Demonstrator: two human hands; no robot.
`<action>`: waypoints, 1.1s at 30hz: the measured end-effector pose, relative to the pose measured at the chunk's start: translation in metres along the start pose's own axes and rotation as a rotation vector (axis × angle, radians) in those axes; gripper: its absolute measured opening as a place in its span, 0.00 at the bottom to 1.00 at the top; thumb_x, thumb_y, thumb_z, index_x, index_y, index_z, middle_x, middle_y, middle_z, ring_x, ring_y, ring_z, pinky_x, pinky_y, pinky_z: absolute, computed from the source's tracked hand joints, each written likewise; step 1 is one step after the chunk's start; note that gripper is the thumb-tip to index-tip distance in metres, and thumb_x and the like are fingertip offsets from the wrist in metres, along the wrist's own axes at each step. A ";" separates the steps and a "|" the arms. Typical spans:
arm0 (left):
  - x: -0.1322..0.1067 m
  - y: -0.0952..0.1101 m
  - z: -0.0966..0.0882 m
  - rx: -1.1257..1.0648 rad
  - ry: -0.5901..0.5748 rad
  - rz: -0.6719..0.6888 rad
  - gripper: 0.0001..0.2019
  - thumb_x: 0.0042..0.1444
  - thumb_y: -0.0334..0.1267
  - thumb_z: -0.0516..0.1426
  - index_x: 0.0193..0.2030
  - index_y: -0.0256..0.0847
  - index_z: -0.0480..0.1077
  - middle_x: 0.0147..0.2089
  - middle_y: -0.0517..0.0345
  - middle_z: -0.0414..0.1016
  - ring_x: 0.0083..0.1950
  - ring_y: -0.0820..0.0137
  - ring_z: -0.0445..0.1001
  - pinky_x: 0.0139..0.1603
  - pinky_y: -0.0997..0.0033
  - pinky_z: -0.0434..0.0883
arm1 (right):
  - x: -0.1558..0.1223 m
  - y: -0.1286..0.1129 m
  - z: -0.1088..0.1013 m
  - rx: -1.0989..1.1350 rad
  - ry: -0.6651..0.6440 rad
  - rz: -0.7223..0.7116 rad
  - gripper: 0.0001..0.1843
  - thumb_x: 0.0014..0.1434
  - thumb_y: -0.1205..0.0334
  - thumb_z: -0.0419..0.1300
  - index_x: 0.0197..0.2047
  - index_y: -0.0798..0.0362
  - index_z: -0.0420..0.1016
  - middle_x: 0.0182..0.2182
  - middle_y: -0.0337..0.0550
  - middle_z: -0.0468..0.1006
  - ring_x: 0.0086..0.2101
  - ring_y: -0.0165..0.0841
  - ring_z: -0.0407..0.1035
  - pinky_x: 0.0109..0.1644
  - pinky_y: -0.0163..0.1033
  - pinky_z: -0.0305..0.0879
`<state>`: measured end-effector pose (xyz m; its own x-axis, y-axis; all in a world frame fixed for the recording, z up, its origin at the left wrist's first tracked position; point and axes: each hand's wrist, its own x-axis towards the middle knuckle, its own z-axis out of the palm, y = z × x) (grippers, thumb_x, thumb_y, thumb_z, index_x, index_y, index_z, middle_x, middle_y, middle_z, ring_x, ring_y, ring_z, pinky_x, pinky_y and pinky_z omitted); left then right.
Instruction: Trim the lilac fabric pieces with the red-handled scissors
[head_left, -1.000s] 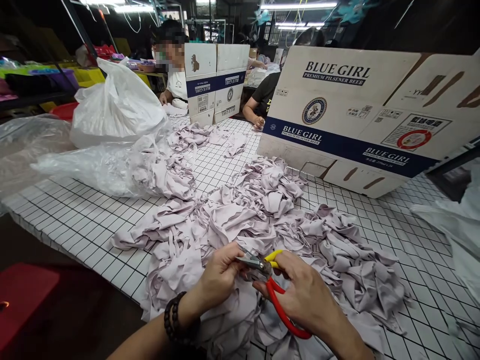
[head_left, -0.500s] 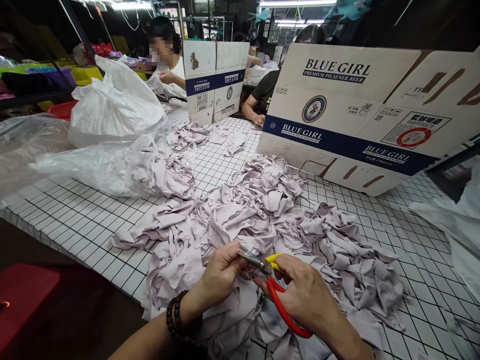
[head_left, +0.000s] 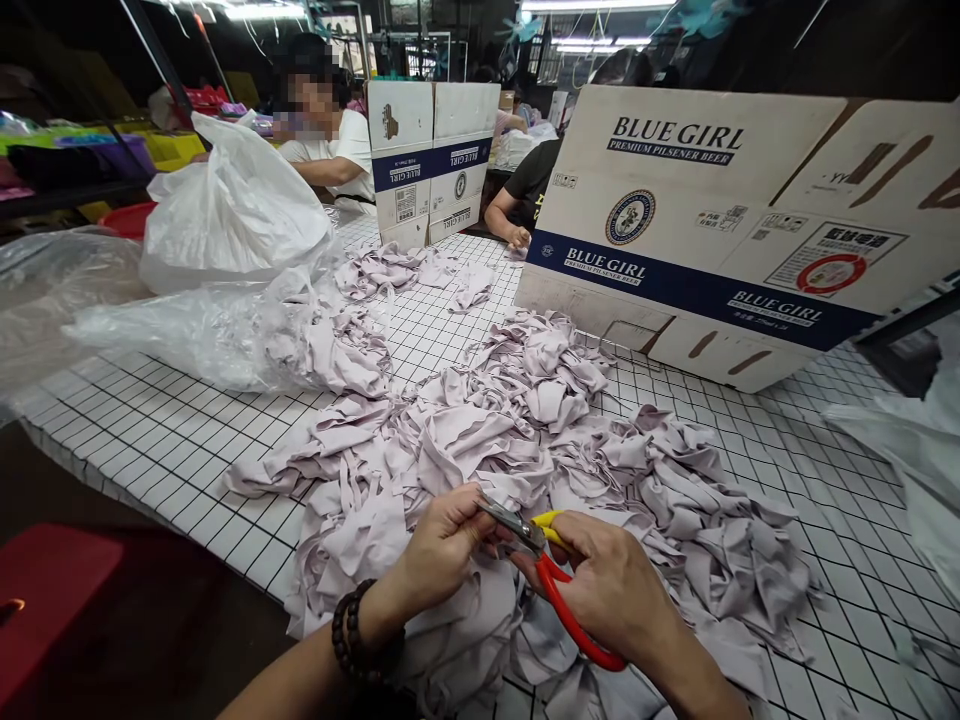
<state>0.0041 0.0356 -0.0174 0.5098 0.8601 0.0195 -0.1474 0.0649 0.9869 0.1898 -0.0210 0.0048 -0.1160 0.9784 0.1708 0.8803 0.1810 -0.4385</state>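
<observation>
Low in the centre, my left hand (head_left: 442, 545) is closed in a pinch on a piece of pale lilac fabric (head_left: 480, 590), mostly hidden by the fingers and lying over the heap. A dark beaded bracelet (head_left: 346, 625) circles my left wrist. My right hand (head_left: 607, 580) grips scissors (head_left: 574, 615) with one red and one yellow handle. Their metal blades point left, with the tips right at my left fingertips. Beneath both hands spreads a large crumpled pile of lilac fabric pieces (head_left: 480, 430).
A white table with a black grid (head_left: 172, 440) carries everything. Blue Girl beer cartons stand at the right (head_left: 675, 200) and at the back (head_left: 435, 190). Plastic bags (head_left: 232, 210) lie at the left. Co-workers sit beyond, one in white (head_left: 352, 150). A red stool (head_left: 52, 600) is lower left.
My hands and the scissors stay almost in place; the blades look slightly closer together. The co-worker in white has moved an arm from near the head to reach leftward behind the bag.
</observation>
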 end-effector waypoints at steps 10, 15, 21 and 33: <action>-0.001 0.001 0.000 -0.032 -0.001 -0.057 0.24 0.55 0.57 0.58 0.25 0.34 0.74 0.27 0.56 0.68 0.26 0.73 0.69 0.28 0.74 0.68 | 0.003 -0.001 0.000 0.174 -0.071 0.041 0.21 0.51 0.54 0.64 0.18 0.51 0.57 0.17 0.33 0.60 0.21 0.27 0.56 0.25 0.33 0.49; -0.001 0.002 -0.002 -0.044 -0.001 -0.050 0.24 0.55 0.57 0.58 0.25 0.34 0.73 0.28 0.57 0.68 0.25 0.75 0.69 0.29 0.75 0.67 | 0.006 0.010 -0.004 0.591 -0.318 0.289 0.24 0.52 0.46 0.62 0.20 0.50 0.55 0.18 0.31 0.53 0.21 0.27 0.49 0.23 0.33 0.47; -0.006 0.002 -0.006 -0.101 0.000 -0.109 0.25 0.52 0.59 0.60 0.25 0.34 0.72 0.27 0.57 0.67 0.26 0.74 0.70 0.29 0.74 0.67 | 0.031 0.057 -0.017 0.720 -0.080 0.458 0.21 0.48 0.42 0.65 0.25 0.51 0.66 0.21 0.34 0.65 0.24 0.31 0.61 0.28 0.37 0.61; -0.031 0.028 -0.037 0.230 0.111 0.140 0.20 0.62 0.50 0.55 0.27 0.36 0.76 0.27 0.57 0.67 0.30 0.71 0.65 0.34 0.72 0.63 | 0.142 0.029 0.009 0.569 0.010 0.342 0.07 0.44 0.63 0.65 0.28 0.53 0.71 0.21 0.35 0.72 0.23 0.30 0.64 0.26 0.35 0.59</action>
<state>-0.0474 0.0292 0.0038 0.4003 0.9035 0.1531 -0.0072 -0.1640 0.9864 0.1950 0.1237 0.0082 0.1331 0.9896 -0.0538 0.4865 -0.1125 -0.8664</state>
